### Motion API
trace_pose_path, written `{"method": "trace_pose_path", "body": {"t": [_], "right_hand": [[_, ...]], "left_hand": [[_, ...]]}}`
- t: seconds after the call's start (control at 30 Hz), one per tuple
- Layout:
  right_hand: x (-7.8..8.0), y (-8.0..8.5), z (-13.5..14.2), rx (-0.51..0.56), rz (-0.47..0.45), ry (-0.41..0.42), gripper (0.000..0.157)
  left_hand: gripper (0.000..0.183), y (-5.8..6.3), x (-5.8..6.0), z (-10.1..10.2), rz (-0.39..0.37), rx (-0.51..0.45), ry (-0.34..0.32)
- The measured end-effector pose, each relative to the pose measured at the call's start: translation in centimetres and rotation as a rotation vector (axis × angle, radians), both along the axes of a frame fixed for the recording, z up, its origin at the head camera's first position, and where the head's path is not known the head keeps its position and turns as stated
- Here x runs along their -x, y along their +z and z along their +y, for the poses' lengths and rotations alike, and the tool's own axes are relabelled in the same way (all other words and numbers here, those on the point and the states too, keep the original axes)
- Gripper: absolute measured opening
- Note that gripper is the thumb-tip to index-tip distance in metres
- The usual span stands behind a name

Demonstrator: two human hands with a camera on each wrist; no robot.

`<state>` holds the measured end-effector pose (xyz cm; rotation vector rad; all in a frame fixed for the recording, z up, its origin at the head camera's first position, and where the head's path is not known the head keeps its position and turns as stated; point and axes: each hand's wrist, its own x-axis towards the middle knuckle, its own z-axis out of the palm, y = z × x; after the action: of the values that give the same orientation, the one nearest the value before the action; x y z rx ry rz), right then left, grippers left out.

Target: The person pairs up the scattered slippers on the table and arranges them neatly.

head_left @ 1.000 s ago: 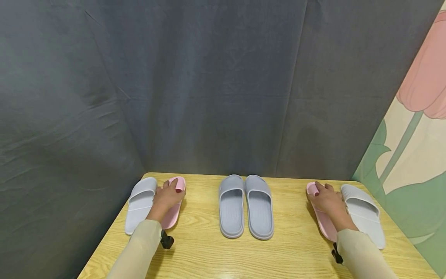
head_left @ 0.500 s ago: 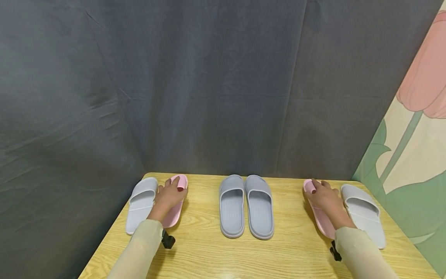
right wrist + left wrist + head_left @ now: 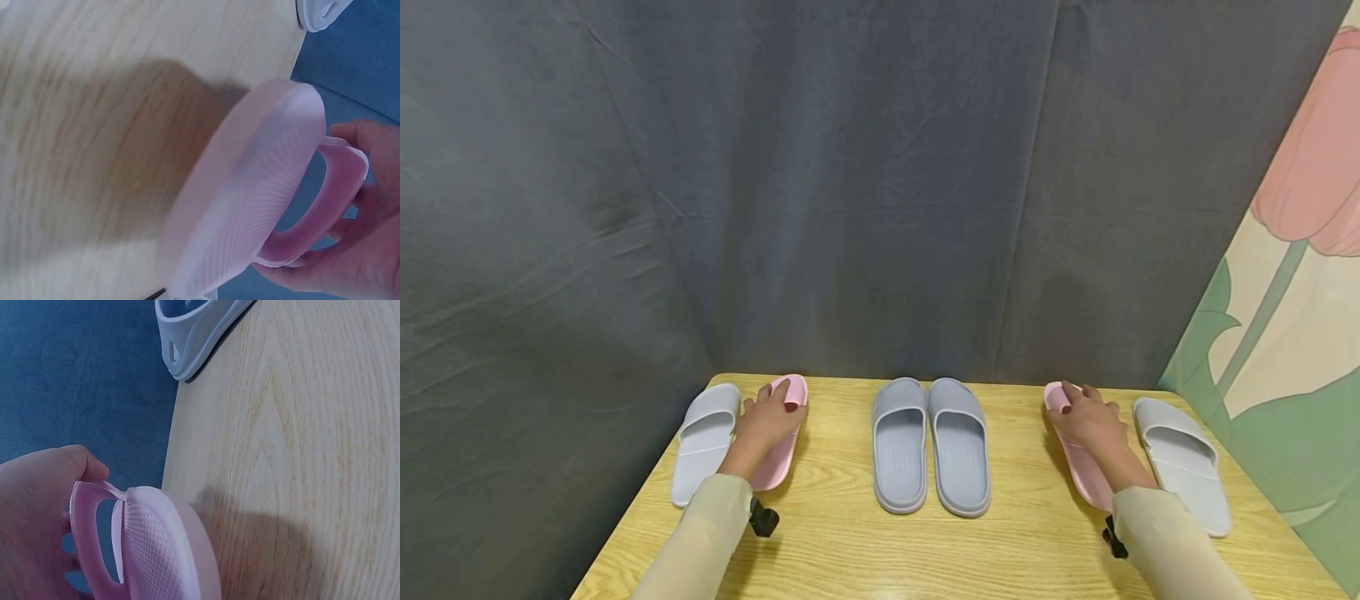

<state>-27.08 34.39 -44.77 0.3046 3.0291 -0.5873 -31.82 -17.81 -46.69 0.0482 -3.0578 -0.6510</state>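
My left hand grips a pink slide slipper by its strap, at the table's left side. In the left wrist view the thumb of that hand lies on the strap edge, and the pink sole casts a shadow on the wood. Over on the right, my right hand holds the other pink slipper by the strap. The right wrist view has this slipper tilted above its wide shadow, with the fingers around the strap. Both hands partly cover their slippers in the head view.
A pair of grey-blue slippers stands side by side mid-table. One pale slipper lies left of my left hand, another pale slipper right of my right hand. A dark curtain hangs behind the wooden table.
The right hand has carried its pink slipper left and slightly farther back, away from the pale slipper. The left hand and its pink slipper have shifted a little to the right.
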Motion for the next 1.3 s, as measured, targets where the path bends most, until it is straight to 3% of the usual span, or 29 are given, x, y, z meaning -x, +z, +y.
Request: {"method": "trace_pose_path", "body": {"t": [1.3], "right_hand": [[1.0, 1.5, -4.6, 0.016, 0.031, 0.031, 0.079]], "left_hand": [[0.077, 1.0, -0.6, 1.1, 0.026, -0.045, -0.010]]}}
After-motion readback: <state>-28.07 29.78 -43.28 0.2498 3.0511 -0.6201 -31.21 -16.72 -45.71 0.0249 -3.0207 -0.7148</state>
